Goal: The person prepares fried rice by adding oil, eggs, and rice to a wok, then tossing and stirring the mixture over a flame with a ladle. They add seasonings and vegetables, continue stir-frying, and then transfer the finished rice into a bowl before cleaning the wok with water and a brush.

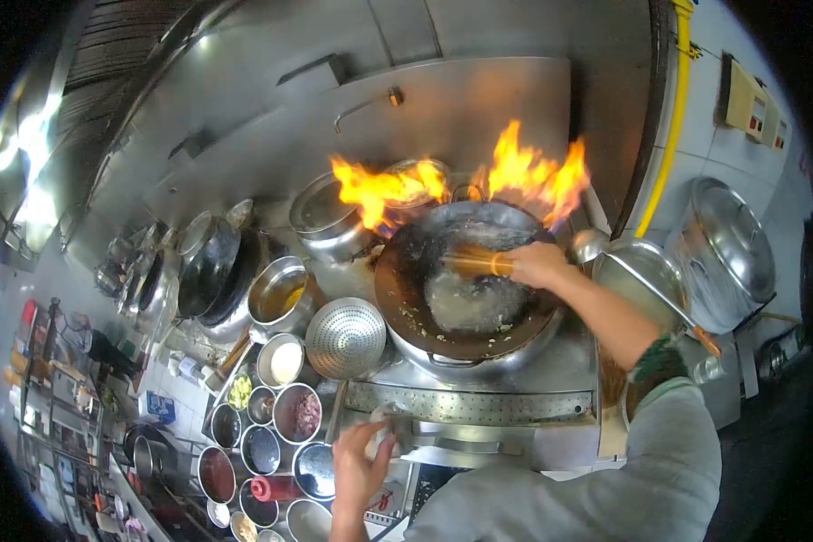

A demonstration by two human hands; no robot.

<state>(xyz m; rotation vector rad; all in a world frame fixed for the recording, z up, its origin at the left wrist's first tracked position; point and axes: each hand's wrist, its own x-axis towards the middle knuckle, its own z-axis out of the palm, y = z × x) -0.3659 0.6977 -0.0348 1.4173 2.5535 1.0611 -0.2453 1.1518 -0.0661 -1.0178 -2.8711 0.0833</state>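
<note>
My right hand (540,264) reaches over a large dark wok (397,298) and grips a bamboo brush (474,263), whose bristles lie inside the wok above foamy water (465,303). Flames (533,176) rise behind the wok's far rim. Low at the stove's front edge, my left hand (359,465) closes on a white cloth or knob (384,432); what it grips I cannot tell exactly. A green bracelet (657,359) shows on my right forearm.
A perforated ladle (346,337) lies left of the wok. Several small metal bowls of ingredients (285,425) stand at lower left. Pots (325,217) and a second wok (210,266) sit further left; a lidded steel pot (727,253) stands at right.
</note>
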